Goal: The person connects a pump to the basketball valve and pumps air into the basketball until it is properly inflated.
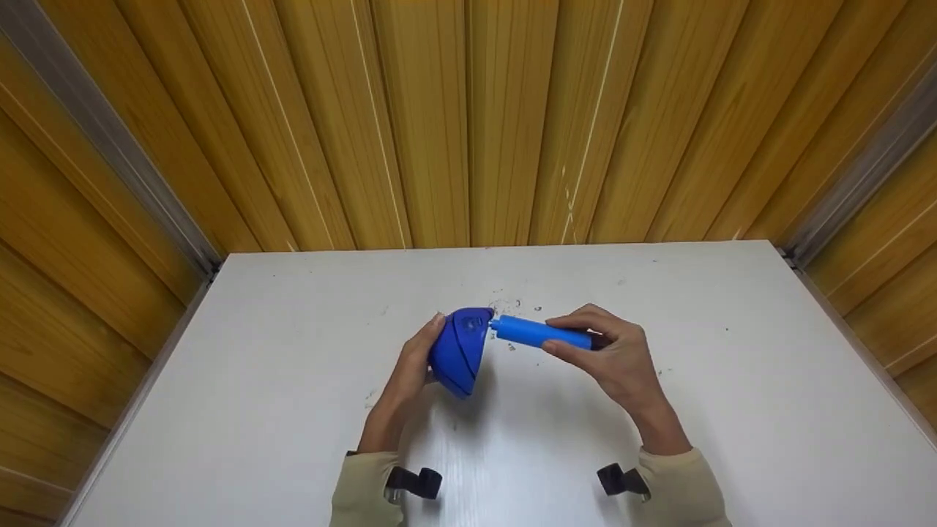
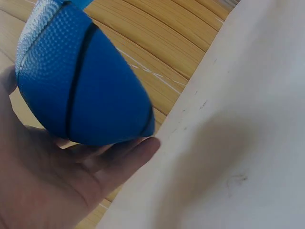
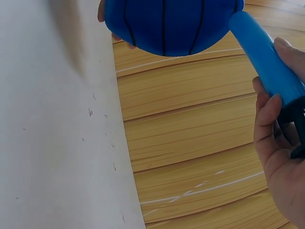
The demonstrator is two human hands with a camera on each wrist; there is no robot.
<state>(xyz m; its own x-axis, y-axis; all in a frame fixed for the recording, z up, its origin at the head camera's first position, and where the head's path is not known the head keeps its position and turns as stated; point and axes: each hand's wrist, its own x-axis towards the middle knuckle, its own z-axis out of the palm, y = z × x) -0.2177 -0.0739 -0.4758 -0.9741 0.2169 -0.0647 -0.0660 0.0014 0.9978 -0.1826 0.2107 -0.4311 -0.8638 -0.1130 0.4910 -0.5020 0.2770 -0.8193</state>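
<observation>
A blue ball with black seam lines is partly collapsed and held tilted above the white table. My left hand grips it from the left; in the left wrist view the fingers curve under the ball's pebbled skin. My right hand holds a blue hand pump, its narrow tip toward the ball's upper right edge. Whether the tip is inside the ball cannot be told. In the right wrist view, fingers and thumb wrap the pump barrel, near a black end part.
The white table has dark scuffs and specks beyond the ball. Wood-patterned panels rise behind it and at both sides. Black camera mounts sit on both sleeves.
</observation>
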